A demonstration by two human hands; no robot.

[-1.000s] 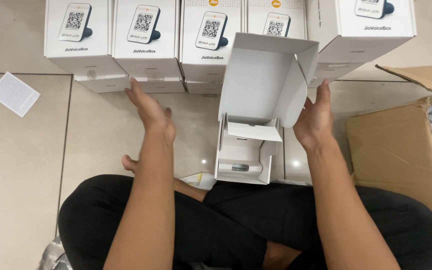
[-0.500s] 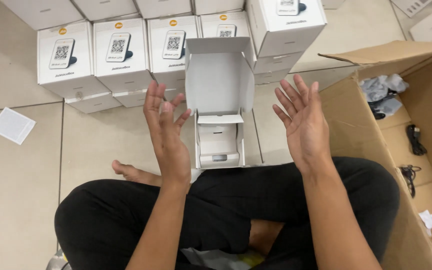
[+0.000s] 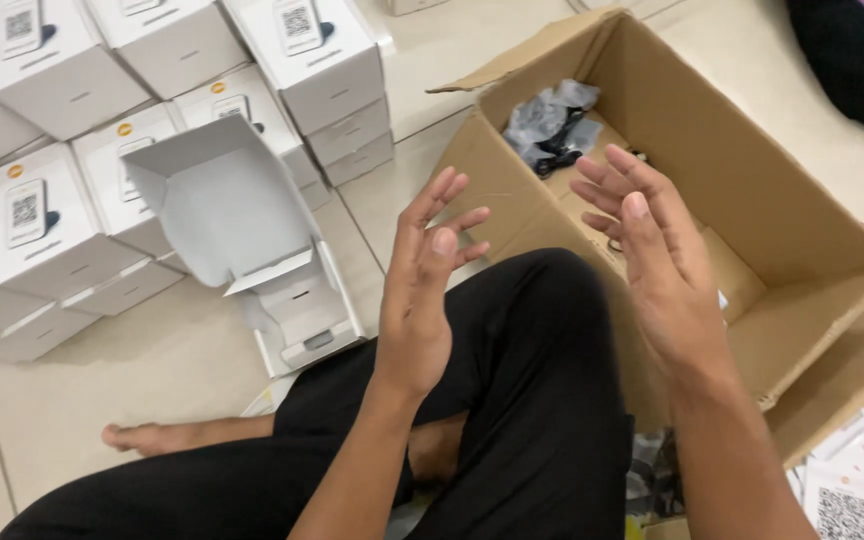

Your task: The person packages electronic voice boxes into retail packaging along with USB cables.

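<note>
We note both hands empty, fingers spread, palms facing each other above the lap: left hand, right hand. The open white box sits on the floor to the left, lid upright, nearer the left hand. The right hand hovers over the cardboard carton.

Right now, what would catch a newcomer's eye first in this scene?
Two raised, empty hands, left hand and right hand, palms facing each other mid-frame. Left of them, an open white box stands on the tiled floor before stacked white boxes. A large open cardboard carton lies behind the right hand.
</note>
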